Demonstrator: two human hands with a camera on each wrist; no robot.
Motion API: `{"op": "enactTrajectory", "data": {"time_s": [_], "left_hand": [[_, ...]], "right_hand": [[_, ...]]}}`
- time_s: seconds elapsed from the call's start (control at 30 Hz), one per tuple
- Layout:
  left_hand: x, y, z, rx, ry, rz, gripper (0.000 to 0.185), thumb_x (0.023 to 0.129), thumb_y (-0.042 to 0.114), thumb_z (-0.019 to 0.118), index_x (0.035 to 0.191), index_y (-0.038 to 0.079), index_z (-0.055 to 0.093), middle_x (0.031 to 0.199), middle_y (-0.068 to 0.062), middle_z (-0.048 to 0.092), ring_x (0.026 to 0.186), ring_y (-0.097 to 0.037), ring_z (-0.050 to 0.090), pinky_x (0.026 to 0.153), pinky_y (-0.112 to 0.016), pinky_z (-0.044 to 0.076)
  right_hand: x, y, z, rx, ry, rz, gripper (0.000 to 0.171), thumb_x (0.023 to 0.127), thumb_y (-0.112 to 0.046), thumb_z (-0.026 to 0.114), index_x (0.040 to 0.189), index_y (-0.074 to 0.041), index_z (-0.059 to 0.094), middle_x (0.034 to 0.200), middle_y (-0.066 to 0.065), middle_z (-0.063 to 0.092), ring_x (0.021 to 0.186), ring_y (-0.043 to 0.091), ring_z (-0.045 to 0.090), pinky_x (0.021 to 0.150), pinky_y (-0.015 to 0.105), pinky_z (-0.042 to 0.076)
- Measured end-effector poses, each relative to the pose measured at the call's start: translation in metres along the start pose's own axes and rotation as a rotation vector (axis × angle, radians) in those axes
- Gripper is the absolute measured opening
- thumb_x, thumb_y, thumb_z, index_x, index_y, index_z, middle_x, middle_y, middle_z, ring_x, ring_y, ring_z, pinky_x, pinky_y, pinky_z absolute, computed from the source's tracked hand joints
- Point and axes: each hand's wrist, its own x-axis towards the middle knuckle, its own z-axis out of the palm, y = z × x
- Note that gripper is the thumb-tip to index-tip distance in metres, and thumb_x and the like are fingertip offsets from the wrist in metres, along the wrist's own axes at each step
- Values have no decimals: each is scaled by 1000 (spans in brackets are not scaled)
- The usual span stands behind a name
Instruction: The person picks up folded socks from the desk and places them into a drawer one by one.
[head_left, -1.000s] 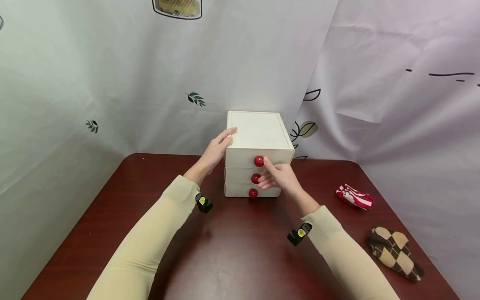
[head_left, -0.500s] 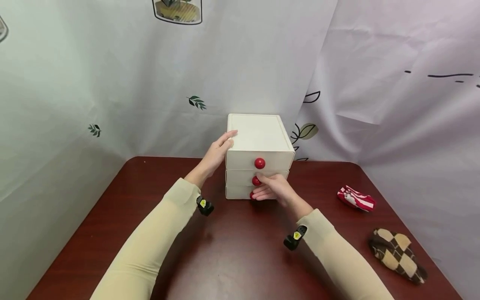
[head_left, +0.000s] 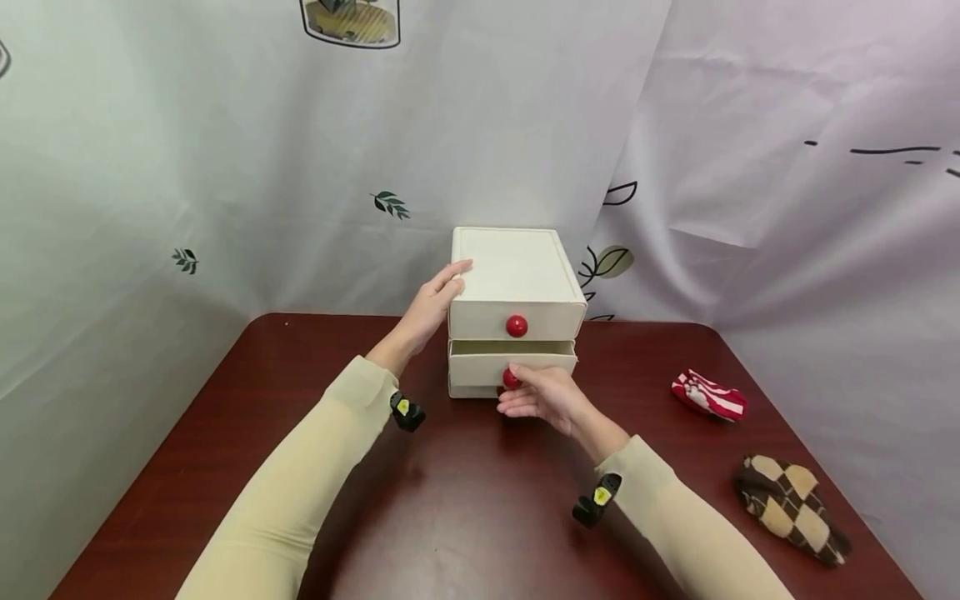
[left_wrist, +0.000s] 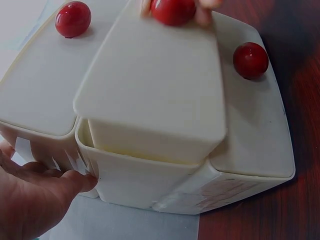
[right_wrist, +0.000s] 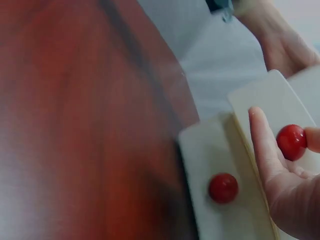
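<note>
Nearest, a brown-and-beige checkered cloth lies on the dark red wooden table. Farther, the right hand pinches the round red knob of the partly open, white plastic middle drawer. The left hand rests, relaxed, on the left edge of the boxy white cabinet, near the table's far side.

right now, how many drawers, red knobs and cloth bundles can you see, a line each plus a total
Drawers: 3 (top drawer, middle drawer, bottom drawer)
Red knobs: 3 (top knob, middle knob, bottom knob)
Cloth bundles: 2 (striped bundle, checked bundle)
Total: 8
</note>
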Motion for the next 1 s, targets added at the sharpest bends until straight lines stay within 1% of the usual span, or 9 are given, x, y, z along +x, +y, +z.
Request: {"op": "enactTrajectory", "data": {"time_s": [0.07, 0.2, 0.23, 0.37, 0.43, 0.57, 0.67, 0.87, 1.0], "left_hand": [[0, -1, 0, -6, 3, -11, 41, 99, 33, 41, 139, 27, 44, 148, 9, 30, 139, -11, 10, 109, -41, 18], [1, -4, 1, -41, -13, -31, 42, 98, 33, 41, 139, 29, 44, 148, 8, 29, 136, -14, 22, 105, -43, 26], [1, -4, 1, -48, -15, -35, 41, 98, 33, 41, 139, 29, 44, 149, 8, 28, 135, -14, 22, 105, -44, 27], [1, -4, 0, -47, -20, -45, 42, 99, 32, 41, 140, 28, 43, 149, 8, 26, 138, -14, 16, 107, -44, 22], [-2, -1, -1, -43, -16, -52, 42, 99, 28, 41, 141, 25, 43, 150, 6, 26, 139, -14, 12, 108, -44, 19], [-12, 16, -1, -36, -22, -57, 44, 99, 22, 39, 143, 17, 40, 151, 0, 25, 139, -19, 14, 107, -46, 20], [-18, 26, 1, -24, -25, -51, 45, 99, 21, 38, 143, 14, 38, 151, -2, 24, 139, -20, 13, 108, -46, 20], [-18, 30, 3, -22, -22, -49, 45, 98, 21, 38, 143, 14, 39, 152, -2, 23, 140, -17, 5, 109, -45, 15], [-17, 30, 3, -25, -27, -41, 46, 98, 21, 38, 143, 14, 38, 153, -2, 20, 141, -17, 2, 109, -45, 15]], "right_hand": [[-9, 7, 1, -3, -5, -12, 32, 91, -28, 60, 97, 2, 50, 82, 24, 66, 70, 29, 68, 69, 40, 54], [-27, 20, 3, -8, -5, -38, 37, 90, -29, 61, 99, 6, 52, 81, 24, 66, 71, 29, 68, 70, 40, 54], [-32, 22, 3, -9, -7, -44, 39, 90, -30, 61, 100, 8, 53, 81, 24, 66, 71, 29, 68, 70, 40, 54], [-46, 32, 6, -12, -12, -62, 47, 90, -30, 61, 103, 14, 54, 81, 24, 66, 70, 29, 68, 69, 41, 54], [-52, 35, 8, -9, -19, -61, 47, 90, -30, 61, 102, 15, 55, 79, 22, 67, 69, 29, 68, 68, 41, 54], [-64, 40, 12, -10, -31, -62, 40, 91, -30, 61, 94, 10, 59, 79, 23, 67, 68, 28, 68, 68, 41, 54], [-74, 43, 12, -21, -33, -71, 38, 91, -29, 60, 91, 9, 61, 79, 24, 67, 68, 28, 68, 67, 41, 54], [-89, 47, 12, -44, -48, -77, 38, 93, -27, 58, 97, 11, 60, 80, 22, 67, 69, 28, 68, 68, 41, 54], [-96, 48, 12, -57, -59, -88, 35, 93, -25, 57, 98, 10, 61, 81, 23, 67, 69, 28, 68, 68, 42, 54]]}}
